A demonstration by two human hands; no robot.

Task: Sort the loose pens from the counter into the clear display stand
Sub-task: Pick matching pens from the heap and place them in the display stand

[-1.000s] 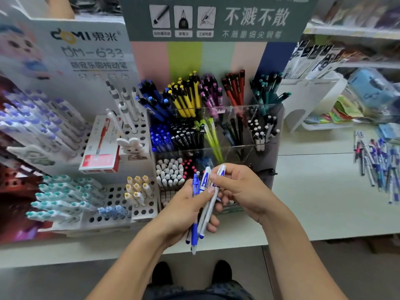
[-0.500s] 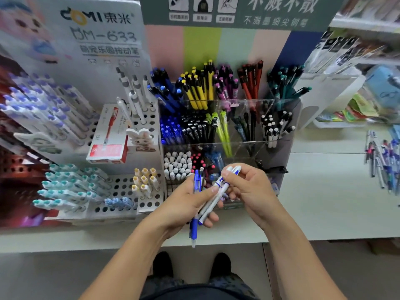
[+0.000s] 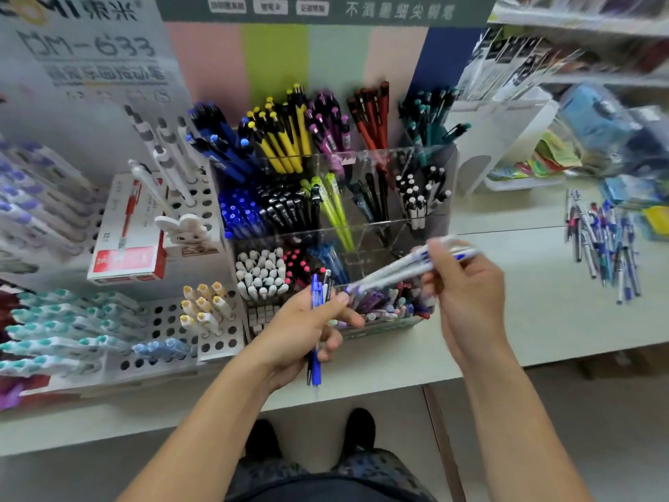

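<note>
- Your left hand (image 3: 307, 326) grips a small bunch of pens (image 3: 316, 320) upright, a blue one foremost and a dark one beside it; fingers curl round the barrels, thumb across the front.
- Your right hand (image 3: 467, 284) pinches two white pens with blue markings (image 3: 405, 269) near their upper ends. They lie slanted, low ends pointing toward the left hand, just short of its thumb. Motion blur hides the exact finger placement.
- The clear display stand (image 3: 445, 182) sits on the counter (image 3: 506, 320) directly ahead, near the front edge, in stepped tiers of compartments. Both hands hover in front of its lowest tier.
- Compartments look sorted by colour and type: blue, yellow, purple, red and teal at the back; blue caps, black, lime and black-and-white in the middle; white and red caps in front.
- Loose pens (image 3: 604, 244) lie in a heap toward the right end of the counter, well apart from the stand.
- Step in hand, as judged: the white pair is separated from the bunch, not yet placed.
- Next move calls for finding the matching compartment; which one, you cannot tell from here. Then tip the pair upright and lower it in without snagging a divider.
- The heap on the right remains to be sorted; the task looks far from done.
</note>
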